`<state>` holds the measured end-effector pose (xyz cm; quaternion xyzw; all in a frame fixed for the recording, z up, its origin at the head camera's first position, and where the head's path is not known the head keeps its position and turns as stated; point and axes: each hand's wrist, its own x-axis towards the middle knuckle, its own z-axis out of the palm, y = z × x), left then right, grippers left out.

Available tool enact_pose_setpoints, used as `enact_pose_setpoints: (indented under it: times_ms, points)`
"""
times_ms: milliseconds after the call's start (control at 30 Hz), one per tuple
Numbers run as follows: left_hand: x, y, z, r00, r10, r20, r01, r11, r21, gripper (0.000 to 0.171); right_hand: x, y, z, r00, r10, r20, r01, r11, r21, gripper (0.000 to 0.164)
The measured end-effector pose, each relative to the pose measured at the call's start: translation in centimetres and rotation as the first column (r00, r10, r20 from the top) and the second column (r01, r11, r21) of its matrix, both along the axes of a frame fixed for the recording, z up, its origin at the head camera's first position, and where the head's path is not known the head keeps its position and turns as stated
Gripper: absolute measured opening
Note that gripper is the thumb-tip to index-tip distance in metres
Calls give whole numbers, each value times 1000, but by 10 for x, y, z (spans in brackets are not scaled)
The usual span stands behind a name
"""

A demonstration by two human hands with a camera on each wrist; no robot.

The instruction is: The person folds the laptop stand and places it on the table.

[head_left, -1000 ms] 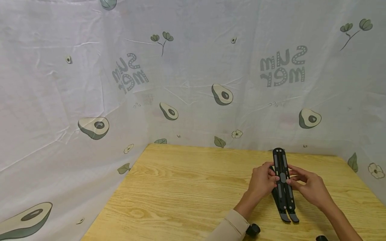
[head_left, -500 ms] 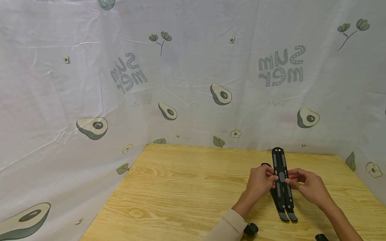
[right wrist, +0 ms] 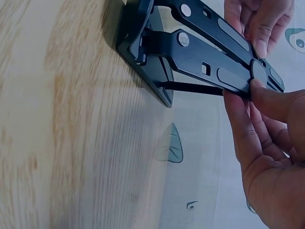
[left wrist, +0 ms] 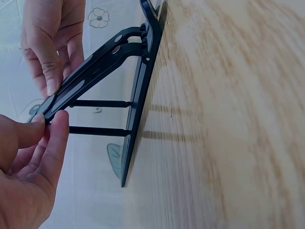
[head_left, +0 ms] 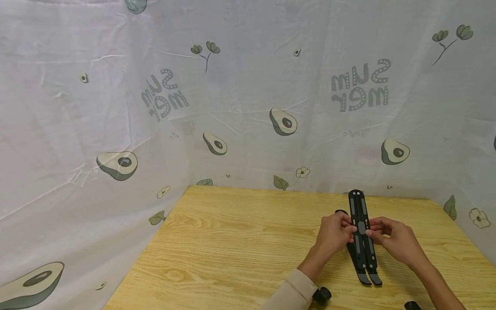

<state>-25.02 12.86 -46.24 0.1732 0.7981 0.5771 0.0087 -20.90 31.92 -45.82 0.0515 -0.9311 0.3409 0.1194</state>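
A black folding laptop stand (head_left: pixel 360 211) with grey pads stands on the right part of the table, its two long arms nearly side by side. In the left wrist view the stand (left wrist: pixel 138 95) shows its base bars on the wood, with thin struts holding the arms up at a slant. My left hand (head_left: pixel 332 234) pinches the left arm near the middle between thumb and fingers. From the other side, my right hand (head_left: pixel 397 241) pinches the right arm at about the same height. The right wrist view shows the stand's curved front hooks (right wrist: pixel 138 24) and both thumbs near its round centre pad.
The light wood table (head_left: pixel 232 241) stretches away to the left. A white curtain (head_left: pixel 248 86) printed with avocados and leaves hangs behind the table and along its sides. Black wrist camera parts (head_left: pixel 322 295) show at the front edge of the view.
The whole scene shifts slightly left in the head view. Both hands keep their hold on the stand; the left fingers sit slightly lower, and a dark rounded part behind them now shows.
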Motion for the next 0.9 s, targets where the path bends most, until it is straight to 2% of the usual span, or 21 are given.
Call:
enact_pose_setpoints:
  times_ms: [367, 633, 900]
  points:
    - [-5, -1, -3, 999, -53, 14, 52, 997, 50, 8, 0, -1, 2, 1000, -4, 18, 4, 1000, 6, 36]
    - [-6, 2, -1, 998, -67, 11, 66, 996, 56, 9, 3, -1, 3, 999, 4, 54, -1, 998, -62, 35]
    - [-9, 4, -2, 996, -80, 26, 78, 995, 54, 7, 4, 0, 3, 999, -5, 32, 6, 1000, -30, 35]
